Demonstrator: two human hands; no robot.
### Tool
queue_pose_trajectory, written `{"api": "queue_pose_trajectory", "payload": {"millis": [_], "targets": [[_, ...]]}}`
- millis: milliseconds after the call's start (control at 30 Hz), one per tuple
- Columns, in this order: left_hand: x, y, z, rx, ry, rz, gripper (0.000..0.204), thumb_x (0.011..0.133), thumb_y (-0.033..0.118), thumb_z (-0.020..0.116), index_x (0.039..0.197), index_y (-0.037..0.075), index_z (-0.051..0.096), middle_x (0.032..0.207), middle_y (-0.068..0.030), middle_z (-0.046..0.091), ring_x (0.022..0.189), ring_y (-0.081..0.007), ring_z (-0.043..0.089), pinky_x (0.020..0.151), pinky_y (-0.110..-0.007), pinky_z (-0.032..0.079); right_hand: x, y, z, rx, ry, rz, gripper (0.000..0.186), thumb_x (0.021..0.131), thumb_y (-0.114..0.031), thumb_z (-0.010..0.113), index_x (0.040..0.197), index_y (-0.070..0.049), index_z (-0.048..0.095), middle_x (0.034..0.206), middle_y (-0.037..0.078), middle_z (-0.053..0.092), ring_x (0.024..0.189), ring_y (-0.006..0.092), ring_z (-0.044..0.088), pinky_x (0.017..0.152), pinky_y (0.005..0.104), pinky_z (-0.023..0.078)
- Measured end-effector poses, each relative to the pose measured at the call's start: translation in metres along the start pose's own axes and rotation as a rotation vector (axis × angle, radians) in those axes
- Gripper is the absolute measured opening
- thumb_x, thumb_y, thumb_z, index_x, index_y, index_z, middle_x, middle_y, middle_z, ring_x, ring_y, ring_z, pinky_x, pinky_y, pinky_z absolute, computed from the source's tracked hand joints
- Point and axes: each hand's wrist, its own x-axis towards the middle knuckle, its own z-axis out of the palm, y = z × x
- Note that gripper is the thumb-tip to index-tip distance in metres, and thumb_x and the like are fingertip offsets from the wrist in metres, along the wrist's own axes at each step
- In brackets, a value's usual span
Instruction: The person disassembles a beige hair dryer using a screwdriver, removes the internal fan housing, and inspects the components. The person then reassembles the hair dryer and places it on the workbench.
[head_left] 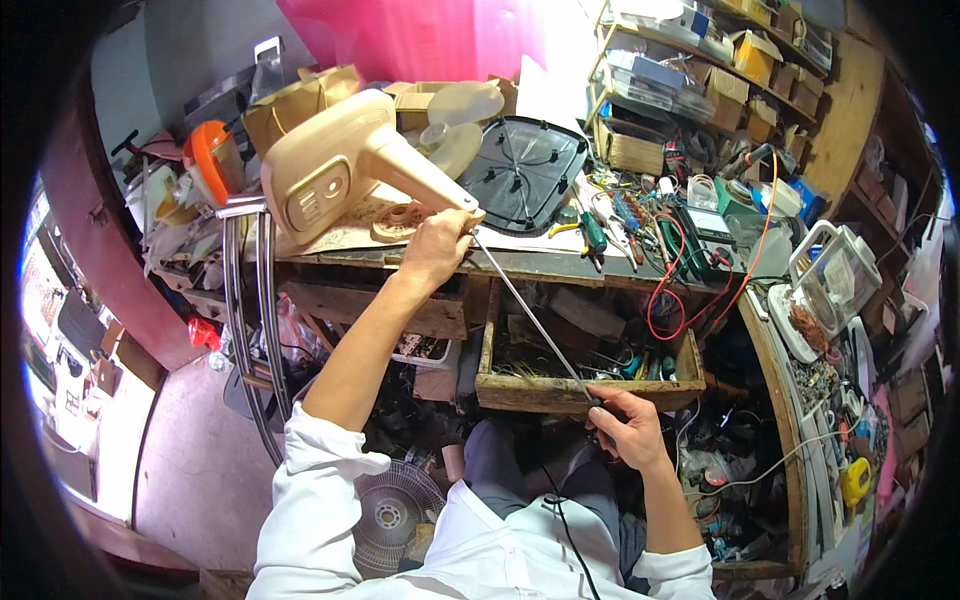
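The beige fan stand [345, 150] tilts over the desk [560, 268], ten o'clock from the left grip [437, 247], which clasps its neck end [455, 200]. The right grip [628, 428] clutches a long screwdriver [530, 316], shaft toward eleven o'clock.

The person's left arm [368, 350] stretches forward and slightly rightward, the left hand [437, 247] closed with its back facing up. Nearer the body, the right forearm [668, 508] slants forward; the right hand [632, 430] grips, index finger [612, 396] reaching out leftward.
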Motion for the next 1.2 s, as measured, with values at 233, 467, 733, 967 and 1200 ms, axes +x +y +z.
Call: {"api": "queue_pose_trajectory", "payload": {"millis": [233, 467, 733, 967, 1200], "targets": [[-0.004, -0.006, -0.002, -0.067, -0.007, -0.025, 0.03, 0.087, 0.009, 0.074, 0.115, 0.0, 0.069, 0.104, -0.0225, 0.072, 0.097, -0.0386, 0.071, 0.086, -0.046, 0.057, 0.033, 0.0, -0.054, 0.534, -0.185, 0.289, 0.034, 0.101, -0.009, 0.061, 0.134, -0.001, 0.064, 0.086, 0.016, 0.072, 0.047, 0.0107, 0.056, 0.036, 0.0221, 0.04], [-0.002, 0.001, -0.003, -0.122, -0.027, -0.074, 0.031, 0.088, 0.01, 0.074, 0.117, 0.0, 0.072, 0.106, -0.0218, 0.073, 0.1, -0.0365, 0.071, 0.088, -0.043, 0.057, 0.056, -0.021, -0.085, 0.661, -0.259, 0.389, 0.036, 0.103, -0.017, 0.06, 0.133, 0.003, 0.062, 0.081, 0.02, 0.069, 0.042, 0.0096, 0.052, 0.031, 0.0188, 0.036], [-0.004, -0.013, 0.0, -0.122, -0.02, -0.046, 0.032, 0.089, 0.011, 0.074, 0.12, 0.002, 0.073, 0.106, -0.0213, 0.073, 0.099, -0.0359, 0.072, 0.088, -0.041, 0.057, 0.049, -0.024, -0.063, -1.486, 0.217, -0.864, 0.042, 0.083, -0.002, 0.078, 0.124, -0.005, 0.073, 0.085, 0.012, 0.075, 0.07, 0.0173, 0.07, 0.065, 0.03, 0.054], [-0.003, -0.007, -0.005, -0.038, -0.017, 0.017, 0.032, 0.09, 0.008, 0.073, 0.121, 0.006, 0.073, 0.102, -0.0213, 0.073, 0.094, -0.0358, 0.072, 0.085, -0.043, 0.058, 0.057, -0.058, -0.069, 0.166, -0.012, 0.392, 0.033, 0.103, -0.028, 0.061, 0.108, 0.003, 0.072, 0.071, 0.004, 0.065, 0.058, 0.009, 0.055, 0.049, 0.0244, 0.039], [-0.005, -0.011, 0.001, -0.022, 0.09, 0.17, 0.027, 0.091, 0.005, 0.071, 0.118, 0.006, 0.074, 0.107, -0.0169, 0.074, 0.097, -0.0346, 0.071, 0.088, -0.04, 0.057, 0.054, -0.042, -0.065, -1.37, 0.358, -0.951, 0.017, 0.088, -0.016, 0.076, 0.093, -0.002, 0.067, 0.076, 0.014, 0.065, 0.064, 0.033, 0.061, 0.058, 0.035, 0.045]]}}
